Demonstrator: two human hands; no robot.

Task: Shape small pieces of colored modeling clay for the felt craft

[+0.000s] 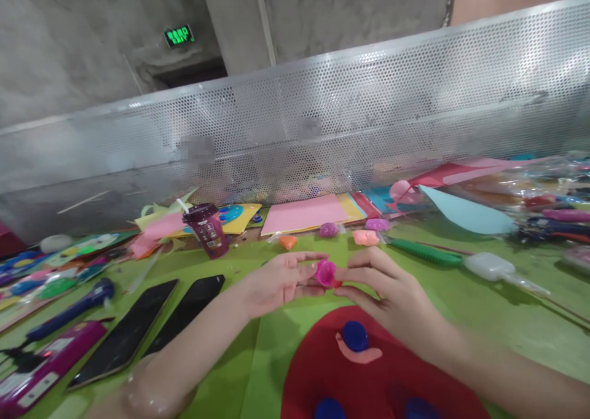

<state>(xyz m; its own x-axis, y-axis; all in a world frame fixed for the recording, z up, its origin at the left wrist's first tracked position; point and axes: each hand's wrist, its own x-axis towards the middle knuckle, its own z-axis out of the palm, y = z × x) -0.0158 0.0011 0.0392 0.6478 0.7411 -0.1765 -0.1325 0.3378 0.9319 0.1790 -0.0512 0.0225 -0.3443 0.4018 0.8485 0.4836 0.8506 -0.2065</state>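
Above the green table, my left hand [279, 282] grips a bright pink bottle cap [325, 273] between thumb and fingers, its hollow side facing me. From the other side my right hand [396, 296] closes its fingertips at the cap's edge. A small red-orange bit [337, 282] shows between those fingertips and the cap; I cannot make out what it is. Below both hands lies a red paper disc [318, 357]. On it sit a blue cap [354, 336] with a curved pink clay strip [362, 352] under it, and two more blue caps along the lower edge.
Two dark phones [129, 330] and a magenta power strip [59, 357] lie at left. Behind stand a purple cup [207, 231] with a straw, coloured paper [304, 213] and bagged clay [365, 238]. A green-handled tool [426, 251] lies at right. A perforated metal panel [295, 136] borders the back.
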